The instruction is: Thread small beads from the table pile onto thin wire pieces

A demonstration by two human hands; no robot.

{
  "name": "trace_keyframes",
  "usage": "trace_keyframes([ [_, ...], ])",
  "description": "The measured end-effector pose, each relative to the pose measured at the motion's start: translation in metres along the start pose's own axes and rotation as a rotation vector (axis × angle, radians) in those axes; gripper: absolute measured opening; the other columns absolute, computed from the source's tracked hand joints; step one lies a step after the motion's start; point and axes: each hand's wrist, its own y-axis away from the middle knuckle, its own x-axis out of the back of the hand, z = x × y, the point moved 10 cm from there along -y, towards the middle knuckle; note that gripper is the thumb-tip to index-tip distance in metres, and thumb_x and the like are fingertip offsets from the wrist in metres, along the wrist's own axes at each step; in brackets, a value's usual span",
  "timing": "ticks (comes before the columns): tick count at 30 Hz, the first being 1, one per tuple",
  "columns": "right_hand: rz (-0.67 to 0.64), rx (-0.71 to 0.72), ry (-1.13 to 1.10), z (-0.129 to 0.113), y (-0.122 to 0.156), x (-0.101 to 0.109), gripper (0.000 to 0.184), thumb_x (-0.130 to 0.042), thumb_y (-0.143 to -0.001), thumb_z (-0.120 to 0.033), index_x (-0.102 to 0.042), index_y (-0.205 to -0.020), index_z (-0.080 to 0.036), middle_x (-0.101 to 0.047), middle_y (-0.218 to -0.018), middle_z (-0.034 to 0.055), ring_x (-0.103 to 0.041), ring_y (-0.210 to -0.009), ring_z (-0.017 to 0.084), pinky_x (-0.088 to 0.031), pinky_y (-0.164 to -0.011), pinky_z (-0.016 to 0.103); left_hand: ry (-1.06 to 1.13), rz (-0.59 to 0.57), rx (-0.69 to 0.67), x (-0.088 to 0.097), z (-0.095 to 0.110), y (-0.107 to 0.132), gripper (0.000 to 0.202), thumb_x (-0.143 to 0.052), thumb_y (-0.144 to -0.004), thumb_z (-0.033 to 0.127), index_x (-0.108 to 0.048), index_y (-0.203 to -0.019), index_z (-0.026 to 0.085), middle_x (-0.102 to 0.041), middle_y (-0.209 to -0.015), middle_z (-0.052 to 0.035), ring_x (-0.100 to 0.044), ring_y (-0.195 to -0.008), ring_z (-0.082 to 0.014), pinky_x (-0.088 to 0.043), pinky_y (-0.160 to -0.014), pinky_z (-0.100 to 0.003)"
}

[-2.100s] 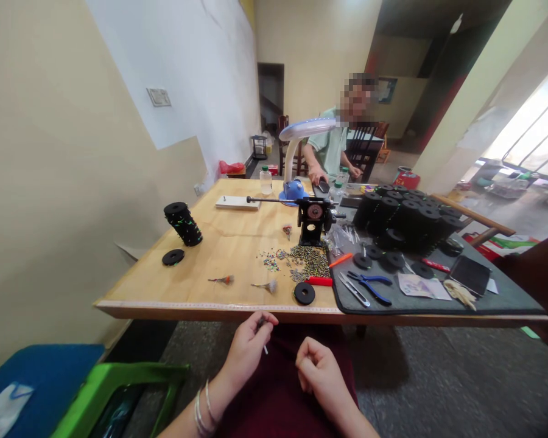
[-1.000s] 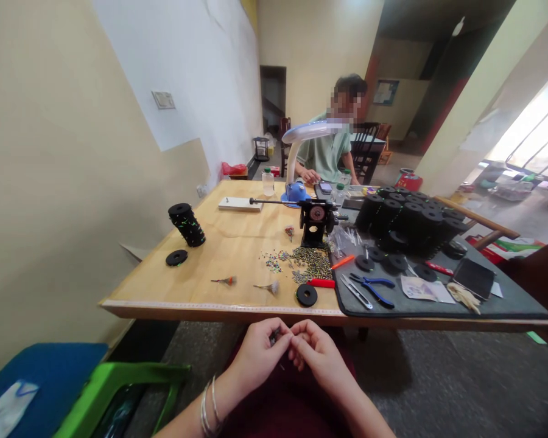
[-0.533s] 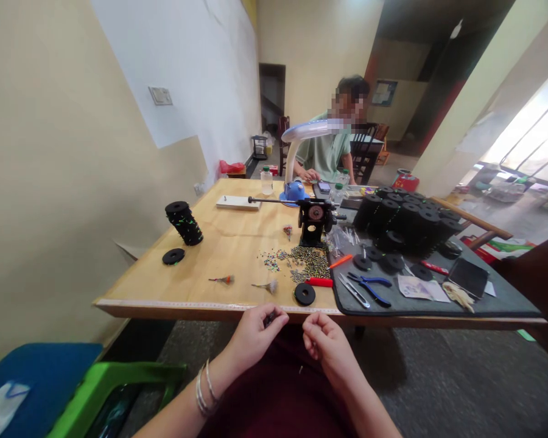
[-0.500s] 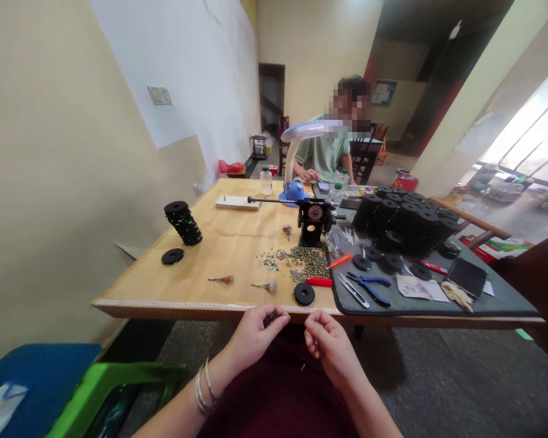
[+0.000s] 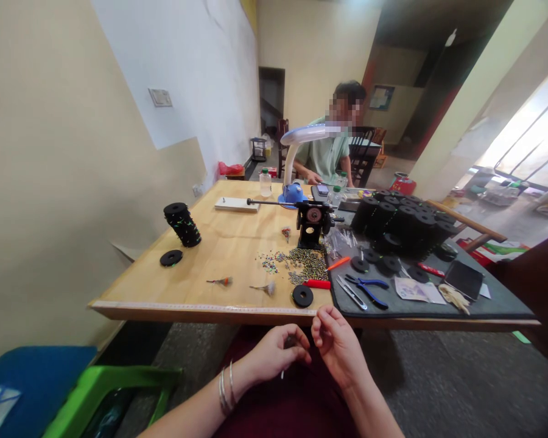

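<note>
My left hand [image 5: 278,353], with two bangles at the wrist, is in front of the table edge, its fingers curled toward the thumb. A small white tip shows below it; what it holds is too hidden to name. Close beside it, my right hand [image 5: 335,344] is raised with thumb and fingers pinched together; anything between them is too small to see. Nearest to the hands on the table lies a black foam ring [image 5: 302,296]. Behind it are a red-handled tool [image 5: 317,284] and a heap of small striped pieces [image 5: 308,264].
A black hand-cranked winder [image 5: 311,224] with a long rod stands mid-table by a blue lamp [image 5: 293,193]. Blue pliers [image 5: 369,291], snips [image 5: 352,293] and stacked black foam spools [image 5: 402,219] occupy the grey mat. A foam stack [image 5: 182,225] stands left. Another person [image 5: 324,152] sits opposite.
My left hand has moved right and lower, toward my right hand. My right hand has risen slightly, its fingers still pinched. The view has shifted a little.
</note>
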Motion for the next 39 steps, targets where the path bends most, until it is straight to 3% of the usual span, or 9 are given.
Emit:
trace_keyframes([
  [4,0.049,0.049,0.009,-0.011,-0.001,0.009,0.029,-0.081,-0.064,-0.029,-0.055,-0.073,-0.018,-0.062,-0.06,-0.0033,-0.055,-0.052,0.009,-0.039,-0.043,0.014,-0.027,-0.007,0.059,0.005,-0.009,0.0,0.021,-0.062,-0.072,0.023,-0.054,-0.089,0.014,-0.073,-0.075,-0.0037,-0.034,-0.038,-0.0038,-0.024,-0.038,-0.018],
  [10,0.099,0.098,0.041,-0.021,0.001,0.015,0.032,-0.083,-0.062,-0.031,-0.055,-0.072,-0.018,-0.057,-0.054,-0.0052,-0.045,-0.045,0.005,-0.033,-0.04,0.012,-0.132,0.041,0.003,0.011,-0.004,0.001,0.013,-0.058,-0.075,0.02,-0.054,-0.086,0.015,-0.074,-0.078,-0.0061,-0.044,-0.043,-0.0065,-0.032,-0.042,-0.019],
  [14,0.105,0.099,0.088,-0.015,0.004,0.018,0.033,-0.081,-0.064,-0.035,-0.055,-0.072,-0.018,-0.047,-0.047,-0.0081,-0.032,-0.04,0.003,-0.023,-0.037,0.012,-0.38,0.227,-0.205,0.044,0.043,0.017,0.013,-0.058,-0.076,0.019,-0.059,-0.089,0.016,-0.071,-0.085,-0.0066,-0.062,-0.076,-0.0167,-0.046,-0.07,-0.027],
  [17,0.113,0.086,0.12,-0.007,0.006,0.022,0.033,-0.08,-0.065,-0.038,-0.055,-0.075,-0.018,-0.045,-0.047,-0.0082,-0.031,-0.042,0.003,-0.024,-0.039,0.013,-0.684,0.408,-0.299,0.085,0.088,0.031,0.021,-0.055,-0.081,0.023,-0.057,-0.101,0.018,-0.068,-0.087,-0.0057,-0.061,-0.076,-0.018,-0.047,-0.073,-0.03],
  [21,0.095,0.055,0.169,0.007,0.01,0.022,0.036,-0.079,-0.065,-0.042,-0.055,-0.076,-0.018,-0.044,-0.048,-0.0082,-0.03,-0.043,0.004,-0.022,-0.039,0.013,-1.235,0.571,-0.186,0.141,0.128,0.021,0.037,-0.044,-0.083,0.011,-0.048,-0.12,0.013,-0.065,-0.101,-0.0118,-0.061,-0.088,-0.0206,-0.045,-0.081,-0.033],
  [25,0.066,-0.001,0.213,0.021,0.012,0.021,0.038,-0.078,-0.065,-0.045,-0.053,-0.073,-0.018,-0.042,-0.046,-0.0088,-0.026,-0.041,0.003,-0.016,-0.039,0.015,-1.335,0.504,-0.106,0.174,0.129,-0.016,0.034,-0.042,-0.082,0.007,-0.056,-0.112,0.012,-0.069,-0.095,-0.0138,-0.064,-0.088,-0.0236,-0.046,-0.077,-0.033],
  [29,0.062,-0.029,0.236,0.027,0.011,0.024,0.038,-0.078,-0.065,-0.045,-0.052,-0.073,-0.018,-0.041,-0.045,-0.0094,-0.025,-0.041,0.003,-0.015,-0.04,0.015,-1.376,0.468,-0.063,0.188,0.122,-0.032,0.037,-0.052,-0.078,0.013,-0.057,-0.114,0.015,-0.07,-0.098,-0.0136,-0.064,-0.091,-0.0262,-0.046,-0.077,-0.033],
  [33,0.07,-0.058,0.231,0.03,0.011,0.028,0.041,-0.079,-0.064,-0.047,-0.051,-0.073,-0.019,-0.039,-0.044,-0.0102,-0.023,-0.041,0.003,-0.013,-0.039,0.016,-1.388,0.543,-0.062,0.199,0.136,-0.009,0.048,-0.048,-0.077,0.009,-0.049,-0.125,0.015,-0.065,-0.112,-0.0146,-0.06,-0.102,-0.0254,-0.044,-0.084,-0.034],
  [39,0.054,-0.078,0.238,0.037,0.01,0.024,0.043,-0.078,-0.063,-0.049,-0.049,-0.072,-0.019,-0.039,-0.043,-0.0105,-0.023,-0.04,0.002,-0.012,-0.04,0.016,-1.375,0.555,-0.05,0.207,0.127,0.032,0.031,-0.049,-0.068,0.001,-0.064,-0.091,0.016,-0.066,-0.096,-0.0099,-0.058,-0.096,-0.025,-0.042,-0.084,-0.034],
])
